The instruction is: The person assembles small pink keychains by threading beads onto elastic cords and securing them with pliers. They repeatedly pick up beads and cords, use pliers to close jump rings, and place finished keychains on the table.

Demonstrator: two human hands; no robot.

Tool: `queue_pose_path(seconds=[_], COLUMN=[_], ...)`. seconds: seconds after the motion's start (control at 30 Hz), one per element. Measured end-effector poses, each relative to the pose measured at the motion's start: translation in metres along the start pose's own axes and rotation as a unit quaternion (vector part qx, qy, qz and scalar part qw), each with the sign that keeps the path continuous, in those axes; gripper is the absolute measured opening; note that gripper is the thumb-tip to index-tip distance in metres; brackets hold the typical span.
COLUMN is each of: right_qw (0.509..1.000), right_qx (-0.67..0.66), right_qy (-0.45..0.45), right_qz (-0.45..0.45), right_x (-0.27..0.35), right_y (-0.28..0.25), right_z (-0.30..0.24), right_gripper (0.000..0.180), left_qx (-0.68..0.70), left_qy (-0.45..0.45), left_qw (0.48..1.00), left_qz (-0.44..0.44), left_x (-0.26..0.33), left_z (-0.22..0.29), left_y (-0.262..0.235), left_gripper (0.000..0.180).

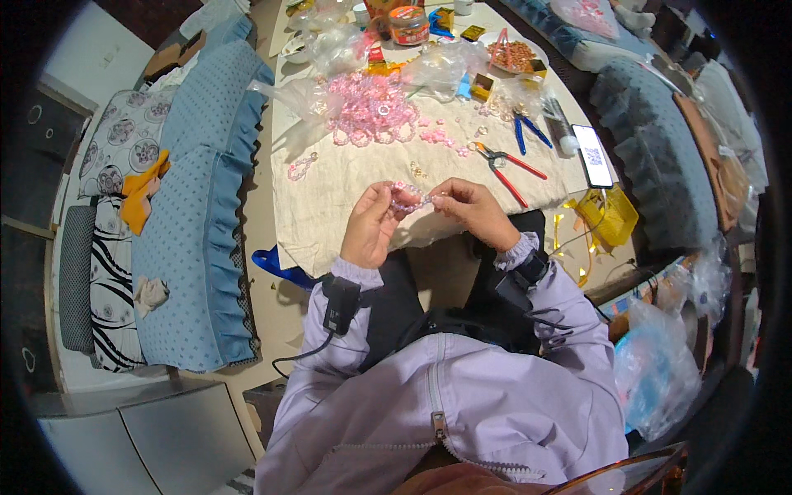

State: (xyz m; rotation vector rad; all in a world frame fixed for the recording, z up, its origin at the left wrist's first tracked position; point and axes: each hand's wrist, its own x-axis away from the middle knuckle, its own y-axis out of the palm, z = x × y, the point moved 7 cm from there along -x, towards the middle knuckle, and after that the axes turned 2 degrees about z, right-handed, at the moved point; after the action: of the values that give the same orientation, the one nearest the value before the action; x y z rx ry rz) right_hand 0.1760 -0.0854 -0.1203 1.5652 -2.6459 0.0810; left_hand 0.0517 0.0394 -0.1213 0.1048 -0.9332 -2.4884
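Observation:
A beaded bracelet in pink and lilac is held up between my two hands, just above the near edge of the cloth-covered table. My left hand pinches it between thumb and fingers. On its other side, my right hand grips one end with closed fingertips. Just beyond the hands lie small gold-coloured pieces. A separate strand of pink beads rests to the left. Farther back is a heap of pink beaded bracelets, with loose pink beads beside it. Red-handled pliers lie to the right, near blue-handled pliers.
A lit phone with a cable lies at the table's right edge, above a yellow basket. Clear plastic bags, a jar and a bowl of brown pieces crowd the back. Blue-covered sofas flank the table.

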Motion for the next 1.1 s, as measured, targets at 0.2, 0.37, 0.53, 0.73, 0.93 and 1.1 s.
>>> queue_pose_path(seconds=[0.2, 0.37, 0.53, 0.73, 0.93, 1.1], right_qw=[0.933, 0.911, 0.945, 0.961, 0.936, 0.802], right_qx=[0.244, 0.228, 0.139, 0.103, 0.254, 0.511], right_qy=[-0.259, -0.342, -0.289, -0.245, -0.245, -0.217], right_qz=[0.059, -0.044, -0.061, -0.074, 0.003, 0.22], right_x=[0.024, 0.035, 0.027, 0.015, -0.025, -0.053], right_y=[-0.004, 0.019, 0.022, 0.025, -0.012, -0.062], right_z=[-0.052, -0.064, -0.056, -0.046, -0.037, -0.022], right_gripper=[0.01, 0.016, 0.022, 0.028, 0.031, 0.018], left_qx=[-0.02, -0.235, -0.232, -0.173, -0.101, -0.128], left_qy=[-0.055, -0.028, -0.006, -0.04, -0.083, -0.067], left_qw=[0.998, 0.971, 0.97, 0.983, 0.991, 0.988], left_qz=[0.009, -0.024, -0.075, -0.036, -0.007, 0.054], left_x=[0.018, 0.033, 0.037, 0.026, 0.017, 0.003], left_z=[-0.012, -0.009, -0.01, -0.022, -0.03, -0.023], left_y=[-0.004, 0.005, 0.019, 0.006, -0.013, -0.031], left_gripper=[0.023, 0.035, 0.029, 0.022, 0.021, 0.017])
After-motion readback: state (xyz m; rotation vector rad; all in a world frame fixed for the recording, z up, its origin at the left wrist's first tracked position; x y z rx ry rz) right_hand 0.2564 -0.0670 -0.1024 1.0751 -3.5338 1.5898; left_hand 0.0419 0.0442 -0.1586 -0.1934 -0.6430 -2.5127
